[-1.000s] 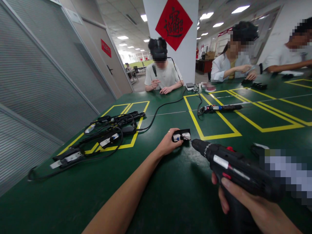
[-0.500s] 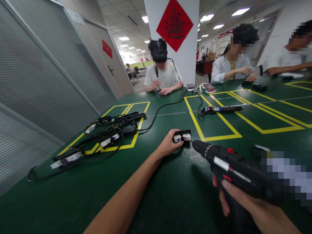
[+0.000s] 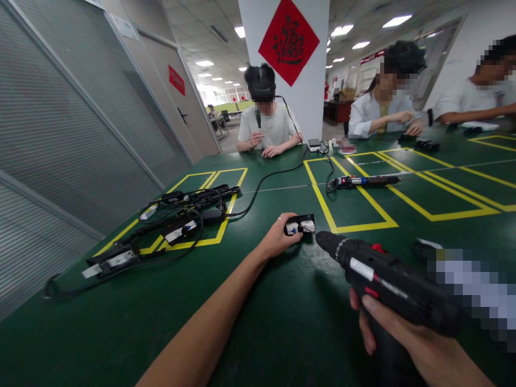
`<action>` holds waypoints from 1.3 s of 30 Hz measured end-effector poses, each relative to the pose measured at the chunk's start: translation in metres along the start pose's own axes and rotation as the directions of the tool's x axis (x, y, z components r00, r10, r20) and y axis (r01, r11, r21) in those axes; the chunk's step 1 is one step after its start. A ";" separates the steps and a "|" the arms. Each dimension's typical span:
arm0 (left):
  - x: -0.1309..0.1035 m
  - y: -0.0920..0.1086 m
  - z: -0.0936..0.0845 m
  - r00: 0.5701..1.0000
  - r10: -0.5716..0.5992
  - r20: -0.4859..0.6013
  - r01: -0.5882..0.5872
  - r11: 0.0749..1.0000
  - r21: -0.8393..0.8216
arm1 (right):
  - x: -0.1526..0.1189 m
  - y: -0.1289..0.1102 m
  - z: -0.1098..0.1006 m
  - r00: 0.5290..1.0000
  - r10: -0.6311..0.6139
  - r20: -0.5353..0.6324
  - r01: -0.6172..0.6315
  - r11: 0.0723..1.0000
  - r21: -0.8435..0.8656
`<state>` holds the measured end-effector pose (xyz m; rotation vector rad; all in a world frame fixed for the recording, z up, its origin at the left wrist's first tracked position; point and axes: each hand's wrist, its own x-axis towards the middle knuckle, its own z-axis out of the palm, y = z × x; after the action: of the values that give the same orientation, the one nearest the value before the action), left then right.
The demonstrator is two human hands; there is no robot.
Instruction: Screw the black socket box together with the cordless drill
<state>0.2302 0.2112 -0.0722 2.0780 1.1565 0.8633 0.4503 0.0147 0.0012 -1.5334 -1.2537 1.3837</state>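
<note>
My left hand [image 3: 279, 236] grips a small black part [image 3: 308, 220] with white pieces inside, at the middle of the green table [image 3: 258, 279]. Its thumb lies across the near side of the part. My right hand [image 3: 397, 325] is wrapped round the handle of a black power drill [image 3: 379, 274] with red details. The drill points left, and its thin bit reaches to the open face of the part. Whether the bit touches a screw is too small to tell.
Black strips and cables [image 3: 193, 215] lie at the left on yellow tape outlines. A soldering-iron-like tool [image 3: 366, 181] rests beyond the drill. A pixelated object [image 3: 475, 285] is at the right. People sit along the far side, near a white box [image 3: 314, 144].
The drill and my right hand have shifted slightly left, along with a small shift of the whole view. My left hand still holds the black part.
</note>
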 end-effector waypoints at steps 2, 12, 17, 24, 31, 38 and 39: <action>0.000 0.000 0.000 1.000 -0.005 -0.003 0.005 1.000 -0.008 | 0.000 0.000 0.000 1.000 -0.009 0.003 0.009 1.000 0.011; 0.000 0.001 0.000 1.000 -0.004 0.001 0.004 1.000 -0.017 | 0.004 0.007 -0.002 0.999 -0.018 0.043 0.017 1.000 0.020; 0.000 0.001 0.000 1.000 -0.014 -0.005 0.014 1.000 -0.005 | 0.007 0.012 -0.004 0.997 -0.014 0.079 0.012 0.999 0.033; 0.000 0.000 -0.001 1.000 -0.016 0.002 0.016 1.000 -0.016 | 0.003 0.008 -0.006 0.996 0.002 0.085 -0.005 0.999 0.037; 0.000 0.003 -0.002 1.000 -0.027 0.003 0.027 0.999 -0.018 | 0.003 0.008 -0.007 0.997 -0.004 0.071 -0.001 0.998 0.069; -0.002 0.006 -0.003 0.999 -0.042 0.019 0.042 0.998 -0.039 | 0.004 0.006 -0.007 0.996 0.029 0.086 -0.036 0.996 0.084; -0.002 0.005 -0.003 0.999 -0.041 0.016 0.041 0.998 -0.042 | 0.004 0.005 -0.006 0.996 0.022 0.089 -0.030 0.995 0.091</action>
<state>0.2296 0.2080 -0.0669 2.0165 1.1592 0.8442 0.4575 0.0180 -0.0041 -1.4445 -1.2091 1.5190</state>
